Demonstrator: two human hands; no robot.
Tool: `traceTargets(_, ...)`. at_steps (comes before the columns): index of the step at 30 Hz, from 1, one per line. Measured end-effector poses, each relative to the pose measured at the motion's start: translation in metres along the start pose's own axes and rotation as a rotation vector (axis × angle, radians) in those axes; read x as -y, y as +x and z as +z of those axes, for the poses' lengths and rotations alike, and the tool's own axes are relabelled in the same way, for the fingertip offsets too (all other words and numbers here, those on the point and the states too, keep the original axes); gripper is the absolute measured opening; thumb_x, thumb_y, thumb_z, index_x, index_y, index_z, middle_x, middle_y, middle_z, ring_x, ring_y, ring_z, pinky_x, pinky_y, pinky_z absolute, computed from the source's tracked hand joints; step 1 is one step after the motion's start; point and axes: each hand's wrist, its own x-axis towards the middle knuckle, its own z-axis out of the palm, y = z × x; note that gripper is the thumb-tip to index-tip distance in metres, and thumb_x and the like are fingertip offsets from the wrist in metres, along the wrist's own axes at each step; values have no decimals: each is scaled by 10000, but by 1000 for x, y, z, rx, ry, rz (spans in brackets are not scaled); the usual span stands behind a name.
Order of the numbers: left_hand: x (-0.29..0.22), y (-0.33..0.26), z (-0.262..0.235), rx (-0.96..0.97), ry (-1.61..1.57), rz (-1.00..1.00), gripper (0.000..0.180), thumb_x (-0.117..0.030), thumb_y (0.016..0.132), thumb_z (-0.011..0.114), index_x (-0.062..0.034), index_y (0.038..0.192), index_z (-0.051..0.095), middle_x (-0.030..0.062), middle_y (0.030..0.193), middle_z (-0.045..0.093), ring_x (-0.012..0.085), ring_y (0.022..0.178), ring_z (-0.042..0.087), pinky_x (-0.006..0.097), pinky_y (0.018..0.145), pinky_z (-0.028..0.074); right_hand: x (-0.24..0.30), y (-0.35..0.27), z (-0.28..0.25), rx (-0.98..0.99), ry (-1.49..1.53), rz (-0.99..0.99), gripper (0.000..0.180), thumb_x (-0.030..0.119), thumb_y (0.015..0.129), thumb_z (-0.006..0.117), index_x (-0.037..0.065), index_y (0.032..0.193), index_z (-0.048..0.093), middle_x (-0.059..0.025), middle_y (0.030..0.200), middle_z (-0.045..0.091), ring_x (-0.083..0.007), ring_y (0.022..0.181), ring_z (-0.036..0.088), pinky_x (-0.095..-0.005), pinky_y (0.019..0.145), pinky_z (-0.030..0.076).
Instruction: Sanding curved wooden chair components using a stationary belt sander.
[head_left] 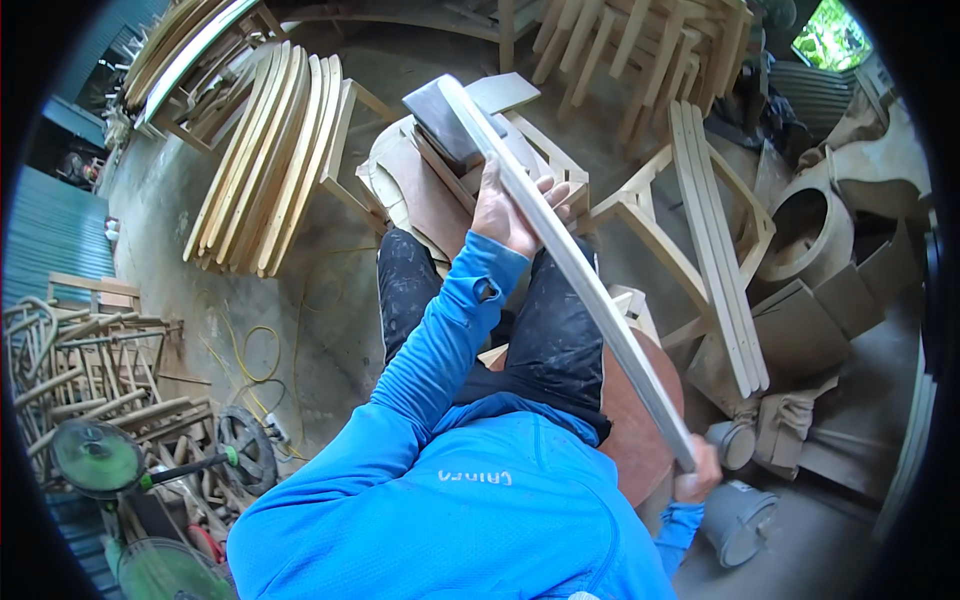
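Observation:
A long, pale, slightly bowed wooden slat (575,255) runs slantwise across my lap, from beyond my knees down to my right side. My left hand (508,208) supports it from below, with the thumb on one side and the fingertips showing past the other. At the near end my right hand (697,472) is closed around the slat beside my hip. The slat's far end lies over or against a grey, smooth-faced block (440,118); whether they touch I cannot tell. Under that block are curved boards (400,180) on a wooden support.
Curved slats (265,160) lean on a frame at the left. Three long slats (712,250) rest across a wooden frame at the right, near cardboard boxes (800,325) and a grey bucket (738,522). A yellow cord (262,355) lies on the floor. Wooden frames (640,50) are stacked at the back.

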Motion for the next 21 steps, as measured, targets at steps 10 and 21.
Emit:
traceTargets(10, -36, -43, -3, 45, -199, 275, 814, -807, 967, 245, -85, 1171, 559, 63, 766, 544, 248, 668, 552, 533, 823, 514, -48, 180, 31, -1173, 1328, 849, 625, 324, 982, 651, 58, 1494, 412, -148, 1302, 584, -315, 1270, 539, -497, 1039, 512)
traceTargets(21, -68, -27, -62, 400, -264, 580, 759, -824, 898, 468, -97, 825, 675, 131, 709, 678, 303, 582, 626, 592, 825, 563, -30, 196, 90, -519, 2500, 622, 306, 175, 962, 491, -3, 1154, 649, -48, 824, 607, -178, 819, 611, -365, 839, 484)
